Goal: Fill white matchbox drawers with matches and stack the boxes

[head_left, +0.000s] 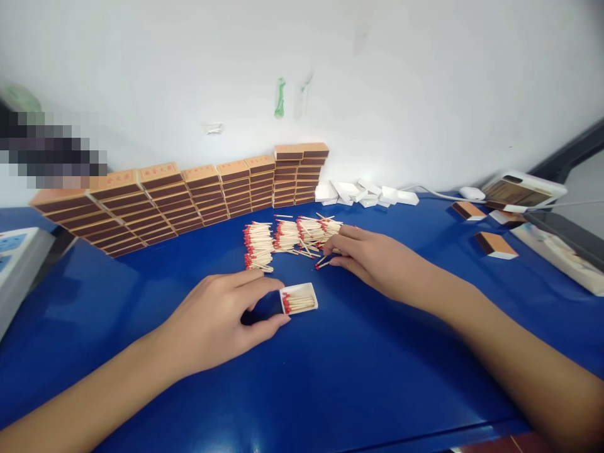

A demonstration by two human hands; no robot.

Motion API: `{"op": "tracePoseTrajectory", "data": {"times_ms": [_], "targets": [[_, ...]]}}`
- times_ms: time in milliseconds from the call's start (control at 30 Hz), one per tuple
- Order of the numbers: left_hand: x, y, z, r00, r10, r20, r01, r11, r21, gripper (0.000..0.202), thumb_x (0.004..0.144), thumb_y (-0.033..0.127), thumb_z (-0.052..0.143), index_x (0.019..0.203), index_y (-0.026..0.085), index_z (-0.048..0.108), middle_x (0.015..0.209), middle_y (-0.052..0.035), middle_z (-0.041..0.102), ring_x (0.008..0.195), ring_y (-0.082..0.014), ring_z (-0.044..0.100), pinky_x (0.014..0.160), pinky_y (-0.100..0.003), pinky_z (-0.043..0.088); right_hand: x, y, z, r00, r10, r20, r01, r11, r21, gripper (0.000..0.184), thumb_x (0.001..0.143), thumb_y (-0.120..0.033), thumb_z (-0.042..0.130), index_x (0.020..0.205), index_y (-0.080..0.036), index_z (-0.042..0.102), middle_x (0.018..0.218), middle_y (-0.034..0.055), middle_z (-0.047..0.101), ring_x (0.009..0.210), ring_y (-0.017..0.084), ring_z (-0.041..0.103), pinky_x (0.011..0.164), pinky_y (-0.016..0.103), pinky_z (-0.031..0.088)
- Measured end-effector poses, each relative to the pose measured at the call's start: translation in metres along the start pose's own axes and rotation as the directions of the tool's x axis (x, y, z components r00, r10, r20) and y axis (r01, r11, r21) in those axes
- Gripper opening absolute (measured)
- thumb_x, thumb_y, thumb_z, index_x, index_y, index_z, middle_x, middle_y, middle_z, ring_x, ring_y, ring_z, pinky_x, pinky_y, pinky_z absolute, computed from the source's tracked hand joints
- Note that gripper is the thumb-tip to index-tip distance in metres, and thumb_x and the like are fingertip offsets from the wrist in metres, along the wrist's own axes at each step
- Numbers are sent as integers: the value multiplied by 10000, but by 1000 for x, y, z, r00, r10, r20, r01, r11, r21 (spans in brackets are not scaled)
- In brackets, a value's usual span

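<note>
A small white matchbox tray (307, 289) lies on the blue table with several red-headed matchsticks (298, 303) inside. My left hand (226, 311) holds the tray at its left end, forefinger at the far corner and thumb at the near one. Behind the tray spreads a pile of loose matches (287, 235) in rough bunches, most heads pointing left. At the pile's right edge, my right hand (368, 255) has its fingertips closed on a matchstick (323, 263), its red head sticking out to the left. Part of the pile is hidden by that hand.
Stacked matchboxes (163, 204) form a wall at the back left. Empty white trays (361, 192) are heaped by the wall. At right lie loose matchboxes (491, 244), a phone (523, 189), a cable and a white packet (559, 258). A white box (21, 270) stands far left.
</note>
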State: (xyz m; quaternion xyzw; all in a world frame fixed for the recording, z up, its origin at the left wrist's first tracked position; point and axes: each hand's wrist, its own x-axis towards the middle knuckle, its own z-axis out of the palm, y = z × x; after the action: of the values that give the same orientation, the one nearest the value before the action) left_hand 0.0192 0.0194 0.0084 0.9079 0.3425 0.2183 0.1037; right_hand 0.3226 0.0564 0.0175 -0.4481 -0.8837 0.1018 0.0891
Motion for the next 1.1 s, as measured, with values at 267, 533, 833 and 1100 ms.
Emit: {"op": "tracePoseTrajectory", "data": {"times_ms": [267, 533, 833, 1100], "targets": [[0, 0, -1, 1000, -21, 20, 21, 1000, 5, 256, 998, 359, 698, 1206, 215, 737, 751, 37, 584, 582, -101, 553, 539, -239, 403, 2, -4, 2, 1000, 29, -6, -29, 996, -80, 197, 1095, -248, 480, 975, -193, 627, 1069, 116, 702, 926, 252, 640, 827, 365, 485], [-1, -1, 1, 1000, -13, 4, 13, 1000, 7, 251, 996, 356, 702, 1206, 222, 732, 741, 44, 571, 581, -102, 540, 546, -243, 399, -9, -41, -3, 992, -72, -102, 74, 997, 17, 139, 1094, -235, 512, 1015, -204, 622, 1037, 75, 703, 866, 209, 664, 750, 328, 498], [0, -1, 1, 1000, -21, 6, 21, 1000, -9, 258, 985, 338, 718, 1214, 220, 732, 759, 45, 579, 578, -99, 543, 550, -242, 408, -9, -45, 3, 984, -120, -131, 116, 993, -33, 151, 1071, -226, 536, 1131, -172, 663, 1071, 94, 720, 875, 221, 702, 739, 337, 516], [-1, -4, 3, 1000, -10, 2, 10, 1000, -5, 257, 998, 342, 701, 1219, 215, 729, 780, 37, 592, 575, -96, 541, 548, -244, 406, -26, 25, -36, 983, 151, -103, -159, 984, -75, 151, 984, -327, 623, 877, -246, 695, 765, 33, 678, 653, 196, 597, 605, 320, 401]]}}
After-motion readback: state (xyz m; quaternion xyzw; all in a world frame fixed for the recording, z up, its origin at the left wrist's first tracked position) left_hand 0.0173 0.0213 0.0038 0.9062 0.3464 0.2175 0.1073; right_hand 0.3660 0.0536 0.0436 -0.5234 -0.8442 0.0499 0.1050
